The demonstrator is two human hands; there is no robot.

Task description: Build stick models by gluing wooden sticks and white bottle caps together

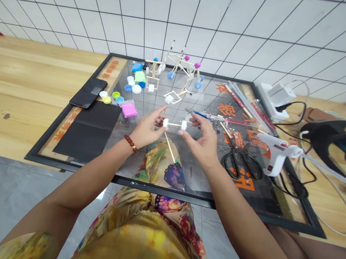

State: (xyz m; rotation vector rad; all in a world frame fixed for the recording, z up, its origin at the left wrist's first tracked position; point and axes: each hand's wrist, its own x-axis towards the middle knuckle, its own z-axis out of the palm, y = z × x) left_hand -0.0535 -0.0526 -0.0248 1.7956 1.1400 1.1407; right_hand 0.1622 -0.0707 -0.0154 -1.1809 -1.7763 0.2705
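Observation:
Between my hands is a short pale stick (174, 124) with a thick white disc on each end, a left disc (165, 123) and a right disc (184, 125). My left hand (149, 129) has thumb and fingers around the left disc, with the index finger raised. My right hand (203, 142) grips at the right disc, its thumb tip by the lower edge; its other fingertips are partly hidden. Below them a loose thin stick (169, 147) slants on the glass board. Beyond my hands stand stick models (181, 68) with coloured balls and discs.
A black-framed glass board (142, 168) lies on the wooden table. To the left are a phone (88, 93), black paper (87, 130), bottle caps (116, 95) and a pink clay packet (128, 109). Rightward lie scissors (241, 165), a glue gun (277, 155) with cord, and a power strip (271, 102).

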